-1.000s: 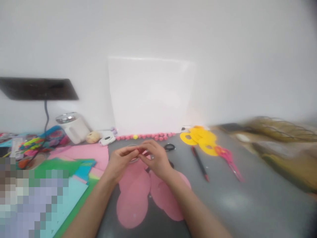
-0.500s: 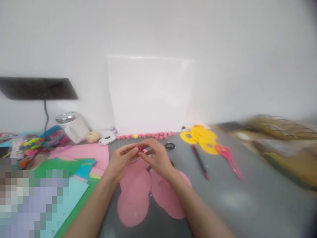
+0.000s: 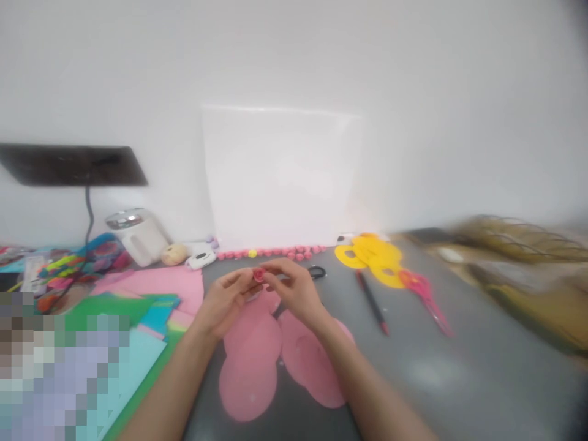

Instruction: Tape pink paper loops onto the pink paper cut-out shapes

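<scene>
Between my two hands is a small rolled pink paper flower (image 3: 259, 275), its spiral face showing. My left hand (image 3: 228, 295) pinches it from the left, fingers closed. My right hand (image 3: 294, 290) is closed on its right side, thumb and fingertips meeting at the roll. Below them on the grey table lie round pink paper pieces (image 3: 248, 386), overlapping one another. Behind my hands runs a row of small pink rolls (image 3: 275, 252) with one yellow roll (image 3: 252, 253) among them. A black ring-shaped item (image 3: 317, 272) sits just right of my right hand.
Yellow paper rings (image 3: 374, 254), a dark pencil (image 3: 373, 304) and pink scissors (image 3: 426, 301) lie to the right. Coloured sheets (image 3: 114, 312) cover the left side. A white device (image 3: 138, 237) stands by the wall, and a white board (image 3: 280, 174) leans behind.
The pink roll has turned between my fingers, so its spiral face now shows more clearly. My hands stay in nearly the same place; the view has shifted slightly.
</scene>
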The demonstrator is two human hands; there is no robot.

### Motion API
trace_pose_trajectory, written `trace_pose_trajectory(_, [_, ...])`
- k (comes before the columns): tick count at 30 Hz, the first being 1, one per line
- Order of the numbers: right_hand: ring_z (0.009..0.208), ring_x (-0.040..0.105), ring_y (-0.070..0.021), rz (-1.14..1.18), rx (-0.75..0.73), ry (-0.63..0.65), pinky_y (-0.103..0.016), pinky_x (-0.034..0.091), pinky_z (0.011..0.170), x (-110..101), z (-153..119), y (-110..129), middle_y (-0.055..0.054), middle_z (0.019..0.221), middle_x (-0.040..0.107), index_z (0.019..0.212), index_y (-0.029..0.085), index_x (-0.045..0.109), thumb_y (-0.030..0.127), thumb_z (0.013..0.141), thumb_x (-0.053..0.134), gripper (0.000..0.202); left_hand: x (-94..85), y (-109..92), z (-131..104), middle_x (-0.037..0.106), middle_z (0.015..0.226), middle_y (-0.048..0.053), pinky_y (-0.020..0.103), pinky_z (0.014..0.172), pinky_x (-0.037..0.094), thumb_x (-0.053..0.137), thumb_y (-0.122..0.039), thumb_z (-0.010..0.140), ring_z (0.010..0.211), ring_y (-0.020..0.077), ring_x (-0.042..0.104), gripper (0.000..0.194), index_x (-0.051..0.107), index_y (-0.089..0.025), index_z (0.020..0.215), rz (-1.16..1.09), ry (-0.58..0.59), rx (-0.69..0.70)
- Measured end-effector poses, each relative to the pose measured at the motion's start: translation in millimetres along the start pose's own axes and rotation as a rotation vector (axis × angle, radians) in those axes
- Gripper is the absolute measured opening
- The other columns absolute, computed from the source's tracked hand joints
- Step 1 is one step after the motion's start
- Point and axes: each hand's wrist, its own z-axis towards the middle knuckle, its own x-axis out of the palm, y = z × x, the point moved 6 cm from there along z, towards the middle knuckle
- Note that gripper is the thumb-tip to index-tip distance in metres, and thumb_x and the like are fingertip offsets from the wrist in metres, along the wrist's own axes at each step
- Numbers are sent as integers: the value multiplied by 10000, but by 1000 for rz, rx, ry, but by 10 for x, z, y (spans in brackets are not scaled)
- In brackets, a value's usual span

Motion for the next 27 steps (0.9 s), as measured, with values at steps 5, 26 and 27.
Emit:
trace_pose_trajectory(5, [792,635,-150,21,23,-34,-268,554,648,-2,-12,12,-57,942,640,923,186,626,237,790,591,147,-43,23,13,723,849,78,287,796,491,773,-198,637,811,168,645,199,725,-127,817,-33,-52,-41])
trace_pose_trajectory(26, [854,595,-158,-410,-400,-71,-298,515,713,38,-80,140,-82,991,582,867,205,673,204,826,553,126,-38,28,29,726,852,98,313,741,527,812,-196,559,798,205,662,272,722,-117,803,-6,-63,-22])
trace_pose_trajectory(27, [850,596,-157,-426,-409,-83,-295,513,705,36,-83,145,-79,981,590,862,207,673,202,832,546,131,-39,27,32,725,860,100,317,746,525,809,-198,564,802,207,661,276,722,-117,813,9,-61,-15])
